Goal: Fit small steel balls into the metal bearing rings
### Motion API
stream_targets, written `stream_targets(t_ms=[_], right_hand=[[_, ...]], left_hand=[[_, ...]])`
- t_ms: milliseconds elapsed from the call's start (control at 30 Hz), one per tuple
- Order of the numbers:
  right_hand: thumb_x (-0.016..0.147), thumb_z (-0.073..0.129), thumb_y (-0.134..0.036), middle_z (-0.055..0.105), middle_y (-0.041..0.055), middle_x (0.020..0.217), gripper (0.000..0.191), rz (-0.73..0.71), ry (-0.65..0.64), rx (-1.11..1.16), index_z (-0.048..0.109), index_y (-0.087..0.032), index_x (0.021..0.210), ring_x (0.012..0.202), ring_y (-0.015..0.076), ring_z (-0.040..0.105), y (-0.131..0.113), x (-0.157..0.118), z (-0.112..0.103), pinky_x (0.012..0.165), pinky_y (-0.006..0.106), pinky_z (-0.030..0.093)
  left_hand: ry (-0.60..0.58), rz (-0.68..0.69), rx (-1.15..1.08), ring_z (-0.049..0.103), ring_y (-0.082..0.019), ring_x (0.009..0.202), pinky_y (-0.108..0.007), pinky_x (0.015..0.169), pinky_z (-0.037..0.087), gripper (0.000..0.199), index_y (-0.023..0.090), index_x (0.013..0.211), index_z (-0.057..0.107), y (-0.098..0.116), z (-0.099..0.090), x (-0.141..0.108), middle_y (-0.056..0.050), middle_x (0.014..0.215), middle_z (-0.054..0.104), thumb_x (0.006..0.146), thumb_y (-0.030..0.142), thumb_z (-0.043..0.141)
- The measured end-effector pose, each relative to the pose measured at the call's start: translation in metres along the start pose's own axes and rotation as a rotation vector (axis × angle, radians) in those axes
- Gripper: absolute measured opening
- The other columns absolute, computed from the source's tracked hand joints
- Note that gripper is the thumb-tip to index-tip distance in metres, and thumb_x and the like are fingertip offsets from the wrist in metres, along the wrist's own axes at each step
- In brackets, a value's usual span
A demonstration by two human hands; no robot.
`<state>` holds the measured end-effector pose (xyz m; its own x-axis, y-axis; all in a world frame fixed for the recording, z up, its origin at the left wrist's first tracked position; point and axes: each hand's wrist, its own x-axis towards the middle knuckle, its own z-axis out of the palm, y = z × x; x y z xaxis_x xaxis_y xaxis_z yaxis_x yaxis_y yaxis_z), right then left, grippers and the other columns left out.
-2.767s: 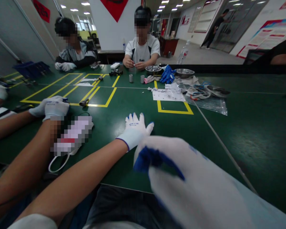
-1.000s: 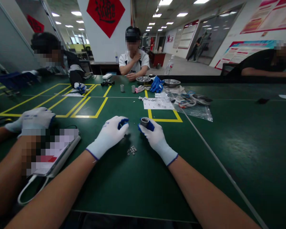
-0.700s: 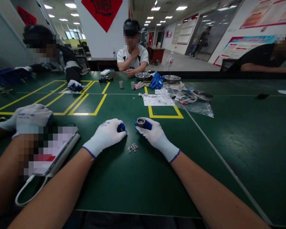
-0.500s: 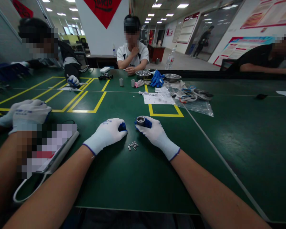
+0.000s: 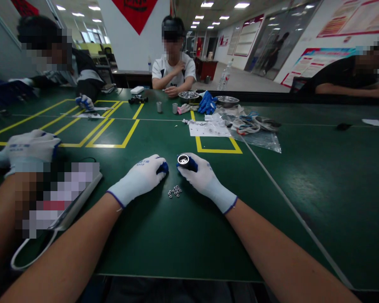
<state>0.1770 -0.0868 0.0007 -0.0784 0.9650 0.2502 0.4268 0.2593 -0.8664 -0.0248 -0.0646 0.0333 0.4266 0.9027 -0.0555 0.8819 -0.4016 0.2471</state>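
Observation:
My right hand (image 5: 204, 172), in a white glove with blue palm, is wrapped round a small dark cylindrical cup (image 5: 183, 160). Its bright metal rim faces up, and a few tiny pieces show inside. To the left, my left hand (image 5: 145, 174), gloved the same way, rests by the table with its fingers curled and thumb drawn in; whatever lies between the fingertips is hidden. Between and just below both hands, several small ring-shaped metal pieces (image 5: 176, 191) lie in a loose cluster on the green table (image 5: 177, 240).
A co-worker's gloved hand (image 5: 31, 147) is at the left, beside a pixelated flat object (image 5: 60, 202) with a white cord. Further off are yellow tape lines (image 5: 219, 151), white paper (image 5: 208, 129), a plastic bag (image 5: 268, 144), blue gloves (image 5: 207, 103) and metal bowls (image 5: 227, 101).
The view has shifted slightly, moving everything a little left. The cup's rim now looks brighter and its opening shows more clearly. Both my hands keep nearly the same pose; the ring pieces lie unchanged.

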Motion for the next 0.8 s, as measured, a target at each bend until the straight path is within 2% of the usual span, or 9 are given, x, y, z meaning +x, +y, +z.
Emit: stream_targets(t_ms=[167, 267, 367, 433, 567, 700, 800], right_hand=[[0.087, 0.067, -0.023, 0.08, 0.0059, 0.11, 0.026, -0.059, -0.015, 0.028, 0.073, -0.022, 0.112, 0.105, 0.0242, 0.075, 0.002, -0.001, -0.001, 0.1, 0.044, 0.058], [0.087, 0.064, -0.021, 0.078, 0.0067, 0.114, 0.028, -0.124, -0.018, 0.019, 0.072, -0.021, 0.114, 0.11, 0.0244, 0.073, 0.004, -0.001, -0.002, 0.102, 0.043, 0.057], [0.084, 0.06, -0.017, 0.075, 0.0079, 0.116, 0.03, -0.196, 0.019, -0.004, 0.069, -0.021, 0.112, 0.113, 0.0249, 0.07, 0.007, -0.001, -0.002, 0.104, 0.043, 0.055], [0.083, 0.058, -0.016, 0.073, 0.0082, 0.113, 0.028, -0.224, 0.041, -0.016, 0.068, -0.022, 0.109, 0.111, 0.0252, 0.069, 0.008, -0.001, -0.002, 0.102, 0.043, 0.055], [0.084, 0.053, -0.018, 0.067, 0.0073, 0.107, 0.022, -0.23, 0.04, 0.0, 0.061, -0.023, 0.103, 0.103, 0.0246, 0.066, 0.007, -0.003, 0.0, 0.095, 0.041, 0.055], [0.083, 0.05, -0.019, 0.061, 0.0055, 0.101, 0.018, -0.219, 0.013, 0.049, 0.056, -0.023, 0.1, 0.097, 0.024, 0.063, 0.003, -0.006, 0.002, 0.09, 0.039, 0.053], [0.081, 0.051, -0.019, 0.059, 0.0039, 0.097, 0.018, -0.217, 0.001, 0.085, 0.054, -0.024, 0.098, 0.093, 0.024, 0.06, 0.003, -0.006, 0.004, 0.087, 0.038, 0.051]], left_hand=[[0.062, -0.092, -0.175, 0.071, -0.029, 0.105, -0.044, 0.097, 0.057, 0.018, 0.023, 0.109, 0.067, 0.001, -0.005, 0.0, -0.009, 0.113, 0.075, 0.096, 0.029, 0.057], [0.201, -0.113, -0.346, 0.071, -0.028, 0.109, -0.045, 0.101, 0.056, 0.027, 0.023, 0.119, 0.065, 0.004, -0.011, -0.002, -0.009, 0.118, 0.075, 0.093, 0.028, 0.06], [0.32, -0.05, -0.555, 0.072, -0.026, 0.106, -0.044, 0.098, 0.058, 0.028, 0.022, 0.115, 0.067, 0.007, -0.014, -0.004, -0.008, 0.117, 0.076, 0.089, 0.03, 0.063], [0.307, -0.012, -0.685, 0.073, -0.025, 0.097, -0.043, 0.092, 0.061, 0.024, 0.02, 0.106, 0.07, 0.011, -0.014, -0.006, -0.007, 0.107, 0.077, 0.087, 0.033, 0.064], [0.172, 0.003, -0.89, 0.073, -0.024, 0.083, -0.041, 0.08, 0.062, 0.027, 0.019, 0.101, 0.073, 0.02, -0.014, -0.009, -0.005, 0.091, 0.078, 0.08, 0.036, 0.069], [0.069, 0.015, -0.95, 0.075, -0.025, 0.089, -0.04, 0.084, 0.063, 0.029, 0.019, 0.101, 0.075, 0.025, -0.016, -0.013, -0.005, 0.097, 0.08, 0.076, 0.034, 0.076], [0.073, 0.032, -0.95, 0.076, -0.025, 0.093, -0.041, 0.088, 0.062, 0.032, 0.019, 0.104, 0.075, 0.027, -0.018, -0.014, -0.005, 0.101, 0.081, 0.076, 0.032, 0.077]])
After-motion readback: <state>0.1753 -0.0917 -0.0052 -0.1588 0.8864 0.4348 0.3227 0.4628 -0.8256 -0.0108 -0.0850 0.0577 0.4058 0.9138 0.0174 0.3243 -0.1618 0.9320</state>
